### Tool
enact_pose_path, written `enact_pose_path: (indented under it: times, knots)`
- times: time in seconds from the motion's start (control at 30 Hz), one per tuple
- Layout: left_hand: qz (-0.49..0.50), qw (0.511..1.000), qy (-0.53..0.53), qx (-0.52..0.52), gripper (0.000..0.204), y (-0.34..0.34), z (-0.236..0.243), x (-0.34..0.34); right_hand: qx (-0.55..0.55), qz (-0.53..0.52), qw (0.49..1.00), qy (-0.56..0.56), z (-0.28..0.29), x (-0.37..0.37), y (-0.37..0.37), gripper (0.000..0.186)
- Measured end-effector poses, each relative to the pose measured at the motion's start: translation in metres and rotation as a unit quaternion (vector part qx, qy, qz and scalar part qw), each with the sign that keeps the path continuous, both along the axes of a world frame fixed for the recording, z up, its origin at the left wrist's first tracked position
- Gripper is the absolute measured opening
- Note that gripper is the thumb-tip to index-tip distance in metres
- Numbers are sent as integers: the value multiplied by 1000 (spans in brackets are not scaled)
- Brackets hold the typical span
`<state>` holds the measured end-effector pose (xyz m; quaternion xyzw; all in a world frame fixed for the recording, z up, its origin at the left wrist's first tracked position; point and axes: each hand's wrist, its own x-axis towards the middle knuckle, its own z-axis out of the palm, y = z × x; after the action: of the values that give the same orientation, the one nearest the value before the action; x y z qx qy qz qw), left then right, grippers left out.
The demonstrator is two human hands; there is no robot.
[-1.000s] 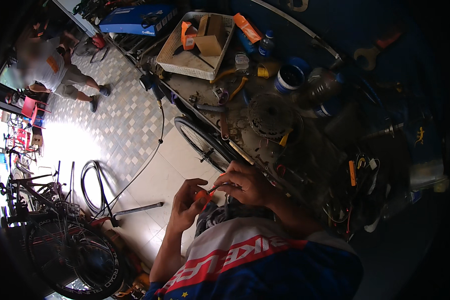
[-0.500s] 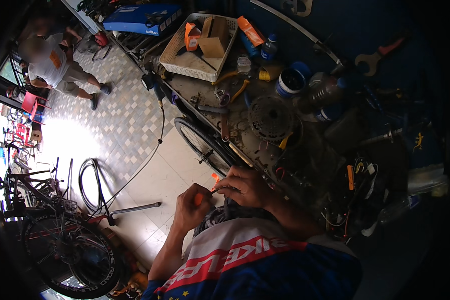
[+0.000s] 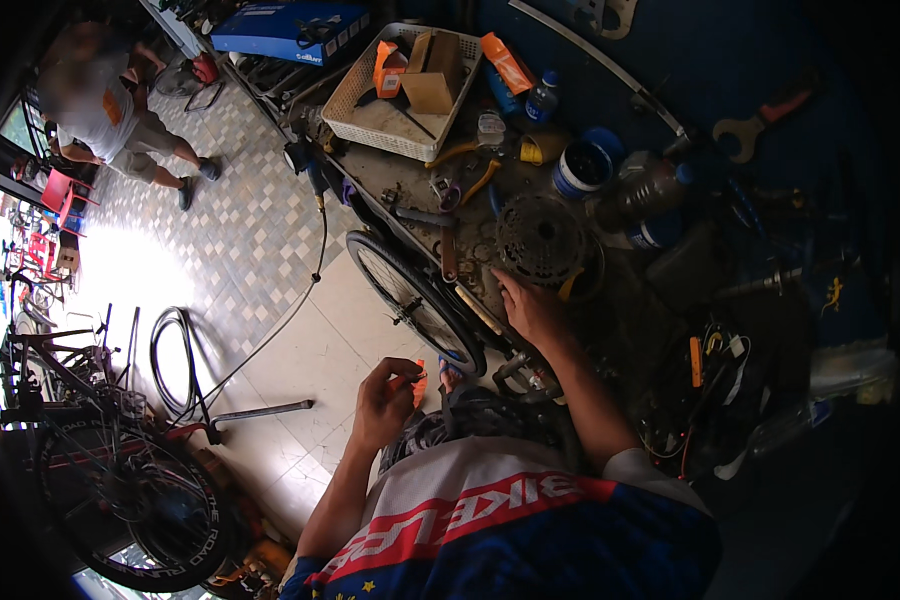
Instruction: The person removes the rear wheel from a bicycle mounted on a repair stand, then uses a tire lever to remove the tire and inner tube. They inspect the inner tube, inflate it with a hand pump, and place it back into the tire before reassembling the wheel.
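Note:
My left hand [image 3: 380, 402] is closed on a small orange packet [image 3: 418, 384], held above the floor in front of my body; its exact shape is partly hidden by my fingers. My right hand [image 3: 532, 308] reaches over the cluttered workbench [image 3: 390, 165], fingers stretched out, with nothing visible in it. Its fingertips are at the bench surface, just beside a round perforated metal disc [image 3: 542, 232] and near a wrench with a brown handle [image 3: 449, 255]. Whether the fingertips touch a small part there is too dark to tell.
A white basket [image 3: 370, 135] with boxes stands at the back of the bench, near a blue-and-white tub [image 3: 583, 165]. A bicycle wheel [image 3: 395, 290] leans by the bench edge. At left are a bicycle [image 3: 120, 480], a coiled hose [image 3: 177, 365] and a person [image 3: 120, 120].
My right hand has left the orange packet and moved forward and right to the bench. My left hand keeps the packet in nearly the same place. The person at far left has shifted slightly.

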<state>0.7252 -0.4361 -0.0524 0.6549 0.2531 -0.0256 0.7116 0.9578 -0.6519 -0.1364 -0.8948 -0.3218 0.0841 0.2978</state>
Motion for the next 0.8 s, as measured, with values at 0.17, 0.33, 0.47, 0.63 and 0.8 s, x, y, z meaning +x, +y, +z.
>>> enact_pose_path:
  times: [0.17,0.33,0.47,0.63,0.8]
  knots:
    - [37,997,7,-71,30,4,-2,-7,39,-25,998,30,14,-2,1,27]
    - [123,984,26,-126,27,11,-4,-15,-125,-13,992,-7,17,-10,-6,22]
    - [141,984,29,-109,20,13,-3,-19,-161,-35,986,-33,2,-10,1,16]
    - [203,957,4,-208,19,27,-12,-39,-47,-30,997,-49,16,-11,16,9]
    - [264,922,-61,-276,15,37,-22,-72,43,82,991,101,60,-46,82,13]
